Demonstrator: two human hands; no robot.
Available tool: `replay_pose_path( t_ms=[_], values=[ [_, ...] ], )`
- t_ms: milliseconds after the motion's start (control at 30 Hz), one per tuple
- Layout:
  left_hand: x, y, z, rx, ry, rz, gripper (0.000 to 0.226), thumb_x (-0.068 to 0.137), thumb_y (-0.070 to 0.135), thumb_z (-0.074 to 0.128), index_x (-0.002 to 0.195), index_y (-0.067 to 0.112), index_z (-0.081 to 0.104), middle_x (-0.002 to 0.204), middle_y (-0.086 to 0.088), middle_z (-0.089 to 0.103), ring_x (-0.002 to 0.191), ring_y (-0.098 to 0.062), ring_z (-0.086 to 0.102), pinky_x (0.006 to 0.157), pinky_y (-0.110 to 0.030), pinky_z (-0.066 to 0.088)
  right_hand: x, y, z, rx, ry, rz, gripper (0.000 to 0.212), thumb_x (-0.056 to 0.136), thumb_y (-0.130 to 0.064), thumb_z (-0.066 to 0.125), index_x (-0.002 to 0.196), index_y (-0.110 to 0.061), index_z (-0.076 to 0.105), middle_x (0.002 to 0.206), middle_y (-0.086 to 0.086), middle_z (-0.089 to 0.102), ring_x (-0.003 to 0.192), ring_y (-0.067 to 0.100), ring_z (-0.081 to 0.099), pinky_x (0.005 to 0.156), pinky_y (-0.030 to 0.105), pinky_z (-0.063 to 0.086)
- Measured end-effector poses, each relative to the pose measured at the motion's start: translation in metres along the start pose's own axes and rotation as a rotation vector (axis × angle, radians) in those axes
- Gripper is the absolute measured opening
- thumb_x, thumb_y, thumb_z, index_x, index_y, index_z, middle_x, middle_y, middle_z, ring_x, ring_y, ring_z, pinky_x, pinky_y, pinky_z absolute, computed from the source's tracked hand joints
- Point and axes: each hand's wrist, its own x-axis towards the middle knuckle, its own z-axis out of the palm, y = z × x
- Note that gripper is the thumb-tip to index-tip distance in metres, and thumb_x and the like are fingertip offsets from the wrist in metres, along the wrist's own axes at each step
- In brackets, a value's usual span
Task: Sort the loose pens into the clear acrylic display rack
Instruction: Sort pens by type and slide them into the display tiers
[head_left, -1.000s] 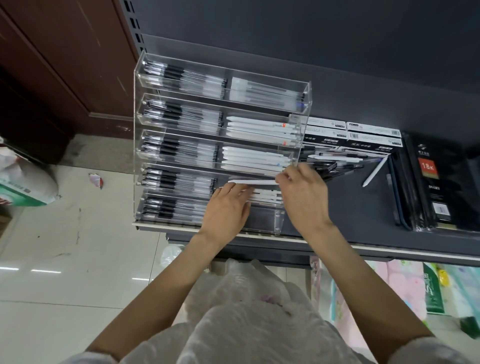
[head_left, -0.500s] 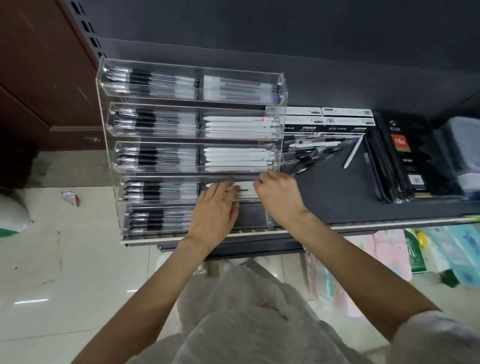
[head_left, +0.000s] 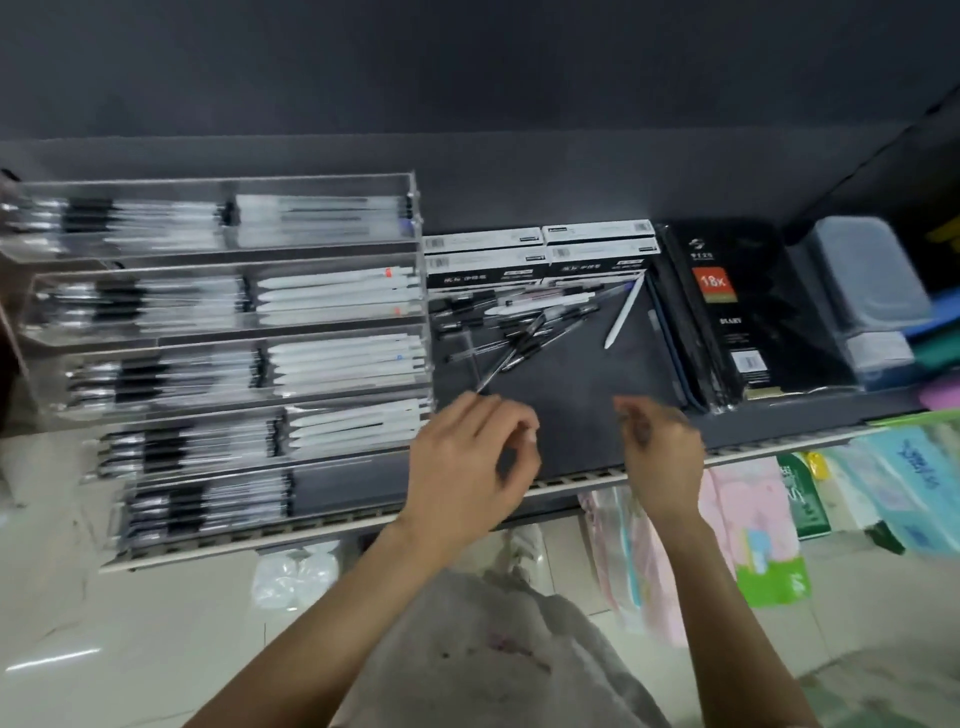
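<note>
hovering empty right of the rack, left hand and right hand, fingers loosely curled; next, i'd guess, a pen from the pile.

A dark shelf carries the rack, loose pens, pen boxes, a notebook and plastic boxes.
</note>
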Motion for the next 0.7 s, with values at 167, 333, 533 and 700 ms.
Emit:
replay_pose_path(
  t_ms=[167, 333, 533, 700],
  values=[
    [0.039, -0.021, 0.102, 0.299, -0.447, -0.242, 0.045, 0.084, 0.029, 0.056, 0.127, 0.017, 0.053, 0.121, -0.003, 0.056, 0.112, -0.025, 0.051, 0.094, -0.041, 0.046, 0.06, 0.053, 0.019, -0.138, -0.204, -0.116, 0.035, 0.077, 0.001, 0.066, 0.111, -0.001, 0.065, 0.12, 0.021, 0.059, 0.105, 0.043, 0.054, 0.09, 0.044, 0.048],
    [0.075, -0.038, 0.145, 0.485, -0.596, -0.393, 0.067, 0.088, 0.039, 0.053, 0.146, 0.019, 0.026, 0.147, -0.008, 0.03, 0.136, -0.027, 0.026, 0.112, -0.04, 0.021, 0.087, 0.074, 0.027, -0.265, -0.37, -0.131, 0.047, 0.088, -0.016, 0.059, 0.132, -0.006, 0.049, 0.144, 0.025, 0.034, 0.13, 0.04, 0.033, 0.105, 0.046, 0.034],
    [0.087, -0.042, 0.163, 0.574, -0.67, -0.497, 0.077, 0.087, 0.052, 0.051, 0.149, 0.019, 0.018, 0.149, -0.011, 0.024, 0.138, -0.03, 0.022, 0.114, -0.042, 0.017, 0.099, 0.075, 0.028, -0.259, -0.347, -0.133, 0.053, 0.087, -0.016, 0.06, 0.135, -0.005, 0.043, 0.149, 0.03, 0.02, 0.13, 0.043, 0.032, 0.105, 0.043, 0.036],
    [0.09, -0.039, 0.176, 0.637, -0.669, -0.465, 0.074, 0.087, 0.055, 0.049, 0.147, 0.019, 0.023, 0.145, -0.01, 0.031, 0.132, -0.029, 0.029, 0.111, -0.043, 0.024, 0.106, 0.074, 0.032, -0.31, -0.329, -0.186, 0.047, 0.08, -0.017, 0.065, 0.123, -0.006, 0.053, 0.127, 0.021, 0.05, 0.117, 0.037, 0.044, 0.101, 0.039, 0.038]
  ],
)
